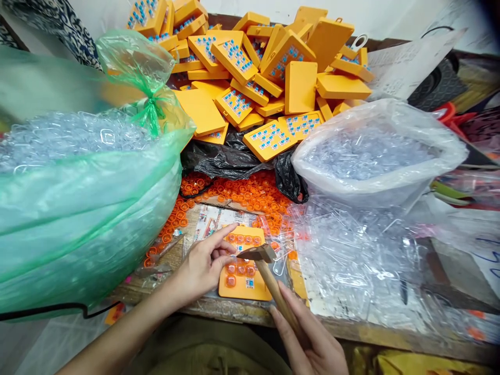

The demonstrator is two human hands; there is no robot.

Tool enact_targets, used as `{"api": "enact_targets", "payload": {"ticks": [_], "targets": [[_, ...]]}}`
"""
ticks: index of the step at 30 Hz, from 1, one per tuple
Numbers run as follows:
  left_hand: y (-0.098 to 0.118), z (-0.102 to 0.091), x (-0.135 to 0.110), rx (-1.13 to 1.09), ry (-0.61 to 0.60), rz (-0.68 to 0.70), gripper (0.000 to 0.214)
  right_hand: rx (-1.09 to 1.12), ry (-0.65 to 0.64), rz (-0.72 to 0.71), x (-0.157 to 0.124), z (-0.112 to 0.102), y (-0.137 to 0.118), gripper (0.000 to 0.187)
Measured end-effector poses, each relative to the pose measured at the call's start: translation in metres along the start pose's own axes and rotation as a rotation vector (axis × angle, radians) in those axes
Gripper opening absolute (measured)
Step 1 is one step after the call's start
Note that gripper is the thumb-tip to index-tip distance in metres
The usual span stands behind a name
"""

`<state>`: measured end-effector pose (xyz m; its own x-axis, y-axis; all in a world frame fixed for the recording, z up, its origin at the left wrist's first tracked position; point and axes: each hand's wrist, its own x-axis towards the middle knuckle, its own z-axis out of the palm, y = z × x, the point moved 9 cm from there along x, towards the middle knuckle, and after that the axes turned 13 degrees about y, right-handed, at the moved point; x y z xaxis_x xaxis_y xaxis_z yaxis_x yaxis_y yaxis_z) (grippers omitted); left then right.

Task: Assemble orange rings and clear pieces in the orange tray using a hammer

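Note:
My right hand (312, 338) is wrapped round the wooden handle of a small hammer (279, 294). Its metal head hovers over a yellow plastic panel (230, 290), covering part of it. Rows of clear orange square caps (241, 268) sit on the panel, and a bare blue-and-white switch (250, 283) shows near its lower edge. My left hand (205, 263) rests at the panel's left side. Its index finger stretches along the top, while thumb and curled fingers come together beside the hammer head; whatever they pinch is too small to make out.
Yellow panels with blue switches (238, 62) are heaped at the back on black plastic (226, 159). Loose orange caps (246, 192) spread in front of them. A green bag (86, 208) of clear pieces bulges at left; a white bag (375, 151) and loose clear pieces (351, 255) lie right.

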<state>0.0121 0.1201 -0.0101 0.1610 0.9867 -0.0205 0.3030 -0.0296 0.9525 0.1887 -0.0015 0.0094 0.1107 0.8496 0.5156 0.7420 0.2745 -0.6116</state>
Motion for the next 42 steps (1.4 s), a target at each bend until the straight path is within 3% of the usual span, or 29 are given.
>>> {"api": "enact_targets", "payload": {"ticks": [6,13,17,21,24,27,29,32,37,39,42], "targets": [[-0.006,-0.003,-0.003,0.014,0.016,-0.014,0.058,0.060,-0.020,0.016,0.000,0.004,-0.009,0.056],[0.001,-0.003,-0.001,-0.011,0.015,0.107,0.054,-0.013,-0.095,-0.082,0.012,-0.002,-0.023,0.062],[0.001,-0.001,-0.001,-0.012,0.006,0.111,0.056,-0.042,-0.013,-0.077,0.022,-0.015,-0.027,0.062],[-0.004,0.000,0.000,-0.006,0.002,0.076,0.059,-0.021,-0.151,-0.107,0.013,-0.003,-0.022,0.062],[-0.008,0.000,0.001,-0.021,-0.004,0.037,0.060,-0.008,-0.099,-0.021,0.012,-0.004,-0.008,0.056],[-0.012,0.000,0.000,-0.049,0.001,0.004,0.059,0.027,0.051,0.190,0.024,-0.008,0.013,0.040],[-0.013,-0.002,-0.003,-0.053,0.038,-0.020,0.058,0.111,0.024,0.350,0.034,0.005,0.026,0.039],[-0.017,-0.011,-0.010,-0.154,0.166,-0.120,0.057,0.219,-0.089,0.473,0.047,0.035,0.037,0.047],[-0.021,-0.024,-0.020,-0.411,0.346,-0.423,0.070,0.146,-0.087,0.378,0.060,0.055,0.040,0.042],[-0.021,-0.017,-0.021,-0.524,0.322,-0.551,0.067,0.097,-0.088,0.324,0.063,0.059,0.036,0.041],[-0.013,0.008,-0.021,-0.720,0.139,-0.638,0.063,0.017,-0.100,0.230,0.069,0.065,0.021,0.041]]}}
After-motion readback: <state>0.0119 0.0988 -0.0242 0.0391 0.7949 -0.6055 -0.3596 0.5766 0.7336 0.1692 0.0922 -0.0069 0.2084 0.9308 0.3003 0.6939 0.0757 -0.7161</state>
